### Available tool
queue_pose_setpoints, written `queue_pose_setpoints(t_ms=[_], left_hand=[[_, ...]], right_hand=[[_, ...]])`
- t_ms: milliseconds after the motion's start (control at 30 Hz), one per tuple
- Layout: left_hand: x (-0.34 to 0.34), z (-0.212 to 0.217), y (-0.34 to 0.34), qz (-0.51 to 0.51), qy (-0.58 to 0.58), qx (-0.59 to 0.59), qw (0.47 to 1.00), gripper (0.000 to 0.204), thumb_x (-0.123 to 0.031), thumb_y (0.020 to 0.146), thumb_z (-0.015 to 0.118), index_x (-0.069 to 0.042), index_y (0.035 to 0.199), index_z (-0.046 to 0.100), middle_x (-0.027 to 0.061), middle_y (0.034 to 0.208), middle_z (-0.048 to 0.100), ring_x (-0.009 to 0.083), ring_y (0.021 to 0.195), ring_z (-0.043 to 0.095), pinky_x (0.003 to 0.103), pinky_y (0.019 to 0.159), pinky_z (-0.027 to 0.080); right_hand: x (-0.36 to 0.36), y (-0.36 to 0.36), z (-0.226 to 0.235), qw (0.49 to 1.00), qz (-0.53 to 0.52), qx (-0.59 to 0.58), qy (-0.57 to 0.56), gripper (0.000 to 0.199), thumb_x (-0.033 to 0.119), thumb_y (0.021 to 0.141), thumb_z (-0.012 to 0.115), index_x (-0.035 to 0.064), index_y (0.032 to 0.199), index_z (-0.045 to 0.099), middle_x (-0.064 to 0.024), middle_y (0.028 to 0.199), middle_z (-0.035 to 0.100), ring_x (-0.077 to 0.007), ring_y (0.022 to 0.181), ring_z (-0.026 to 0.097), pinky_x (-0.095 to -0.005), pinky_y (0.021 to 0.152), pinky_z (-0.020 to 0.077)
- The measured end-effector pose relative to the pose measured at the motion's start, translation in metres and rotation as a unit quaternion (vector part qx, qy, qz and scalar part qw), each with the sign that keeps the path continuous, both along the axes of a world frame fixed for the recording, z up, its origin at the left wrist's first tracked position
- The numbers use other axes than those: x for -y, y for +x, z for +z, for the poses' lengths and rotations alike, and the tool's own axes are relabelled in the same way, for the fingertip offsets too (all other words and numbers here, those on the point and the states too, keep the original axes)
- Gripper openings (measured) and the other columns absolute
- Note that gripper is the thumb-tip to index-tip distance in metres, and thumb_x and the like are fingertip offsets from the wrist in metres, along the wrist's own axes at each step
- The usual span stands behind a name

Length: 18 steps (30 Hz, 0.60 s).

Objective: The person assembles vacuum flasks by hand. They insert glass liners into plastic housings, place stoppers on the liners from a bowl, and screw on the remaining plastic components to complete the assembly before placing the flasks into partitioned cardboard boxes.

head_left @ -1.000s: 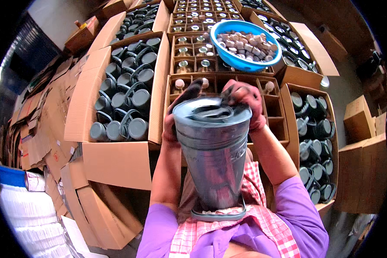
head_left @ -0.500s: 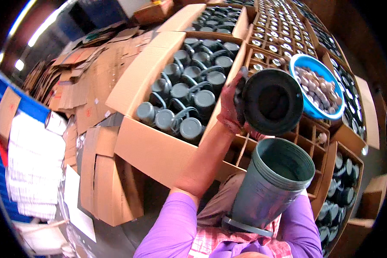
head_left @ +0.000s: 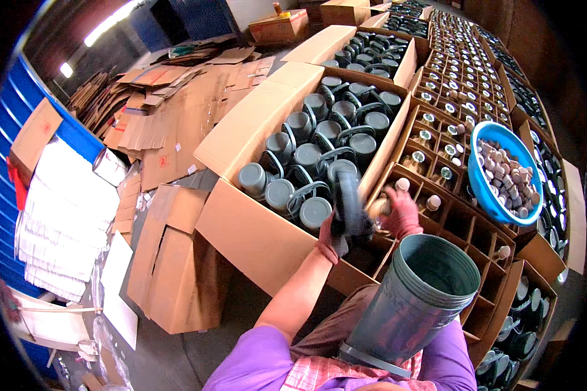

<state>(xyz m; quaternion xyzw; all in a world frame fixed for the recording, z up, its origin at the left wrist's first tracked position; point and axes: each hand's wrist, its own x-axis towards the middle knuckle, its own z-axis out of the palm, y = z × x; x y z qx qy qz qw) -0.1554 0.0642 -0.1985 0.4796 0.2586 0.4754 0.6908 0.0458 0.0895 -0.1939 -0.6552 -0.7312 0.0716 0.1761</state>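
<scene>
My left hand (head_left: 334, 242), in a dark red and black glove, grips a dark round screw lid (head_left: 351, 205), seen nearly edge-on and smeared by motion. Just right of it, my right hand (head_left: 401, 215) in a red glove is closed around a small tan piece, partly hidden, over a divided carton (head_left: 460, 225). A pale-topped stopper (head_left: 403, 184) shows at its fingertips; I cannot tell whether it is touched. Against my lap leans a dark green canister (head_left: 404, 309), mouth up, with a threaded rim and nothing seen inside.
On the left stands a carton of lidded canisters (head_left: 316, 213) with handles. A blue basin (head_left: 474, 176) of small stoppers sits at the right. Another canister carton (head_left: 548, 306) is at the lower right. Flattened cardboard (head_left: 189, 124) and white sheets (head_left: 68, 202) lie farther left.
The lid has swung from face-on to edge-on and shifted left and down with my left hand. My right hand, mostly hidden before, now shows beyond the canister. The whole view has shifted.
</scene>
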Motion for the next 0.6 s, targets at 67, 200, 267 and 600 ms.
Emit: queue_pose_setpoints(t_ms=[67, 200, 267, 600], left_hand=[[0.009, -0.023, 0.003, -0.055, -0.401, 0.307, 0.861, 0.046, -0.038, 0.091, 0.041, -0.009, 0.126, 0.046, 0.0135, 0.119, 0.056, 0.0317, 0.097, 0.059, 0.043, 0.083, 0.050], [0.030, -0.021, 0.037, -0.049, -0.300, 0.338, 0.891, 0.051, -0.043, 0.090, 0.042, -0.012, 0.130, 0.042, 0.0151, 0.130, 0.046, 0.0328, 0.109, 0.052, 0.047, 0.089, 0.044], [0.015, 0.026, 0.061, -0.114, -0.256, 0.413, 0.866, 0.049, -0.042, 0.091, 0.042, -0.011, 0.129, 0.044, 0.0160, 0.128, 0.047, 0.0321, 0.113, 0.049, 0.047, 0.096, 0.039], [-0.035, 0.156, 0.141, -0.283, -0.042, 0.483, 0.827, 0.050, -0.042, 0.094, 0.037, -0.008, 0.131, 0.044, 0.0146, 0.132, 0.046, 0.0323, 0.121, 0.042, 0.051, 0.103, 0.032]], right_hand=[[0.003, 0.009, 0.064, 0.988, 0.013, -0.074, 0.131, 0.070, 0.017, 0.057, 0.077, 0.0135, 0.120, 0.046, -0.0139, 0.102, 0.055, -0.0327, 0.099, 0.053, -0.0382, 0.086, 0.0452], [0.032, 0.042, 0.193, 0.925, 0.084, -0.294, 0.227, 0.074, -0.003, 0.056, 0.074, 0.0063, 0.125, 0.048, -0.0109, 0.114, 0.057, -0.0241, 0.103, 0.054, -0.0338, 0.093, 0.0421], [0.057, 0.049, 0.241, 0.926, 0.127, -0.193, 0.297, 0.066, 0.015, 0.063, 0.072, 0.0054, 0.123, 0.049, -0.0146, 0.113, 0.056, -0.0300, 0.103, 0.054, -0.0379, 0.090, 0.0419], [0.114, 0.158, 0.278, 0.858, 0.272, -0.271, 0.340, 0.042, 0.037, 0.084, 0.059, 0.0085, 0.115, 0.051, -0.0091, 0.102, 0.058, -0.0216, 0.099, 0.054, -0.0386, 0.090, 0.0405]])
